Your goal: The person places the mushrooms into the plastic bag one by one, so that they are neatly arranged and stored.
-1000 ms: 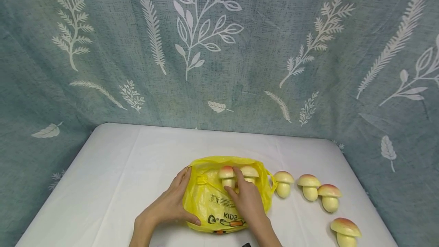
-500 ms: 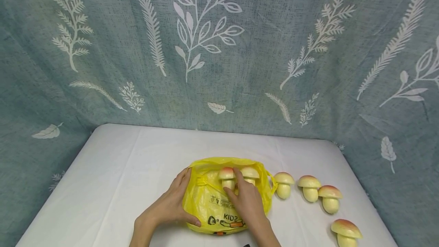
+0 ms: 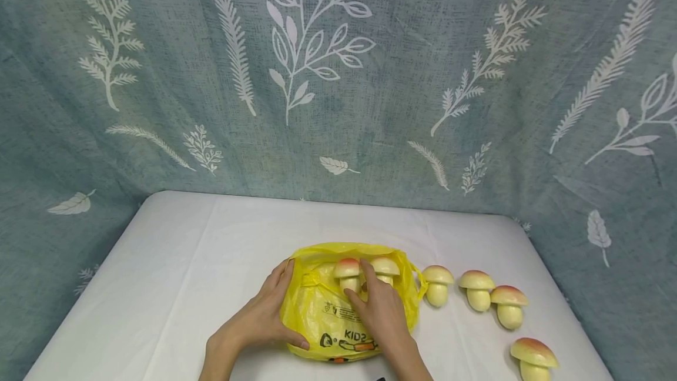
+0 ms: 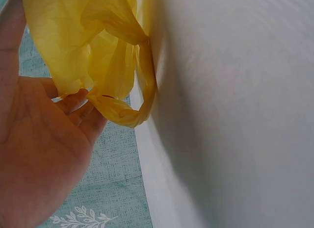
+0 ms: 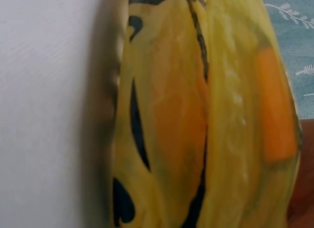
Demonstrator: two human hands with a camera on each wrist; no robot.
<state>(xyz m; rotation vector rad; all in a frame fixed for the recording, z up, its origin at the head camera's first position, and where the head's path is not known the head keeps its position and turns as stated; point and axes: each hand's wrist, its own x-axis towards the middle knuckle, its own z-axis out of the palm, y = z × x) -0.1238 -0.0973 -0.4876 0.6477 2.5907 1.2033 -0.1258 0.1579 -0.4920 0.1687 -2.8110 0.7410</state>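
Observation:
A yellow plastic bag (image 3: 317, 334) lies on the white table with its mouth spread. My left hand (image 3: 264, 310) holds its left side, thumb in front and fingers at the back; in the left wrist view the fingertips (image 4: 73, 101) touch the thin yellow film. In the bag's mouth sits a toy mushroom (image 3: 348, 267) with a red-tinged cap, beside a paler mushroom (image 3: 385, 266). My right hand (image 3: 382, 307) reaches into the mouth and holds the red-tinged mushroom with thumb and index finger; its other fingers are hidden. Only printed bag film fills most of the right wrist view.
Right of the bag lie several more mushrooms: one near the bag's handle (image 3: 436, 284), a pair (image 3: 477, 288) touching or nearly so, and one (image 3: 534, 357) near the front right. A patterned green curtain (image 3: 338, 146) hangs behind the table (image 3: 211, 251).
The red-tinged mushroom has shifted slightly left inside the bag's mouth. Both hands and the bag stay practically where they were.

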